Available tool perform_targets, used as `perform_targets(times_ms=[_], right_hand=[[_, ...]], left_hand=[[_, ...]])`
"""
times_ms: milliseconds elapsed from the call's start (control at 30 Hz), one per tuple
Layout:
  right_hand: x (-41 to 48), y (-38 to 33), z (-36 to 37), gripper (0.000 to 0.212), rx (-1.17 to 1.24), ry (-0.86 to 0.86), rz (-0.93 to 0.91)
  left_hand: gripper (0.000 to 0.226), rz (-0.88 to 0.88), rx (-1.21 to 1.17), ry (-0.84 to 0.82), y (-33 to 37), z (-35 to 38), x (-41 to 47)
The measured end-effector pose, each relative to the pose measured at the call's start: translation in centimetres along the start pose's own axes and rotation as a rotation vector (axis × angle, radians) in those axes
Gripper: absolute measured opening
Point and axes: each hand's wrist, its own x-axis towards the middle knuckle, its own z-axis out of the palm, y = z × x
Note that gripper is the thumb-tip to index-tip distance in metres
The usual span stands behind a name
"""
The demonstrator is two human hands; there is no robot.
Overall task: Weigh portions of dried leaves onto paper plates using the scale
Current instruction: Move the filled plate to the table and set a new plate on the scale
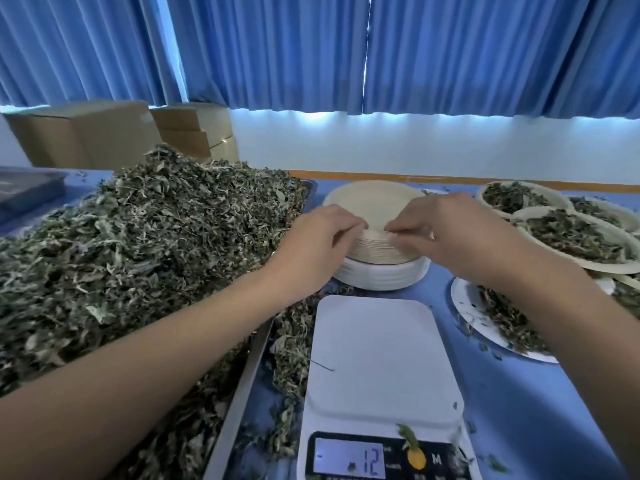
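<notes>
The stack [367, 206] of paper plates sits in the middle of the frame, just beyond the scale [381, 358]. Both hands meet at its near rim. The left hand [320, 237] comes in from the lower left with fingers curled against the stack's edge, and the right hand [440, 230] comes in from the right, thumb and fingers pinching the topmost plates. The fingertips of the two hands are nearly touching.

The scale's white platform is bare apart from a thin stem, a leaf scrap lies by its display [349, 459], and the display shows 12.

Left of the scale a metal tray [239, 393] holds a tall heap of dried leaves [138, 244], some spilled over its rim onto the blue table [519, 393]. Filled plates [568, 233] crowd the right edge, overlapping, and one more plate [464, 299] lies partly under the right forearm.

Beyond the table are a white wall [415, 147], blue curtains [277, 46] and cardboard boxes [104, 133] at upper left. Open tabletop shows at lower right, beside the scale.
</notes>
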Motion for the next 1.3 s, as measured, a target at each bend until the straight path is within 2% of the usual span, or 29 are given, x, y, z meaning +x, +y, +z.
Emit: perform_targets(times_ms=[200,533,833,1133,1233,1300], right_hand=[[0.1,0.3,-0.1,0.024,-0.042,-0.006,-0.020],[-0.2,-0.1,0.2,0.036,-0.251,0.026,-0.122],[-0.6,0.0,0.8,0.011,-0.254,0.183,-0.235],[-0.5,0.4,1.0,0.018,-0.262,0.176,-0.236],[-0.5,0.6,1.5,0.013,-0.320,0.194,-0.258],[-0.5,1.0,2.0,0.021,-0.370,0.214,-0.279]], left_hand=[[0.020,0.035,-0.033,-0.022,-0.3,-0.5,0.2],[0.017,-0.021,-0.075,-0.065,0.0,-1.0,0.3],[0.019,-0.034,-0.109,-0.070,0.2,-1.0,0.2],[0.020,-0.057,-0.108,-0.050,0.3,-0.8,0.2],[0.020,-0.047,-0.097,-0.049,0.4,-0.8,0.2],[0.020,-0.039,-0.090,-0.046,0.5,-0.8,0.2]])
